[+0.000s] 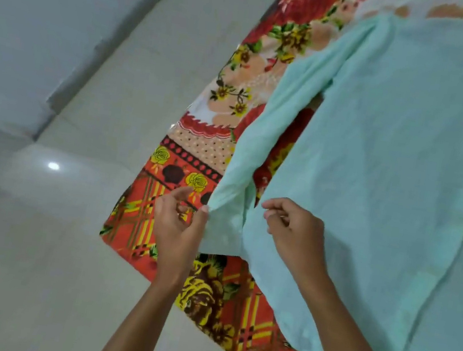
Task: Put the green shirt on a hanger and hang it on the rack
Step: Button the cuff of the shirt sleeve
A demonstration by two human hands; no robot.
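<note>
Because the green shirt (390, 169) is spread flat over a floral bedspread (203, 153), its whole shape can be read at once: the pale mint body fills the right side of the view and 1 long sleeve (263, 138) runs down along the shirt's left edge, ending in a cuff near the 2 hands. The left hand (178, 224) sits just left of the shirt at that cuff, its thumb touching the cuff's edge and its fingers loosely curled; whether it is truly pinching the cloth or only brushing it cannot be told. The right hand (293, 232) rests over the shirt's body just right of the sleeve, fingers curled inward with thumb and forefinger close together at the side edge of the cloth, though no fold is clearly caught between them, so its hold is also uncertain. Both hands being at this 1 spot suggests the person is sorting the sleeve away from the body so the shirt lies untangled before a hanger goes in. The red, orange and yellow bedspread shows to the left of the shirt and below it, giving a broad soft surface that keeps the fabric clean. Further left of the shirt is pale tiled floor (45, 267) with 1 bright reflection. No hanger and no rack can be seen, so the task looks to be at an early, preparing stage
</note>
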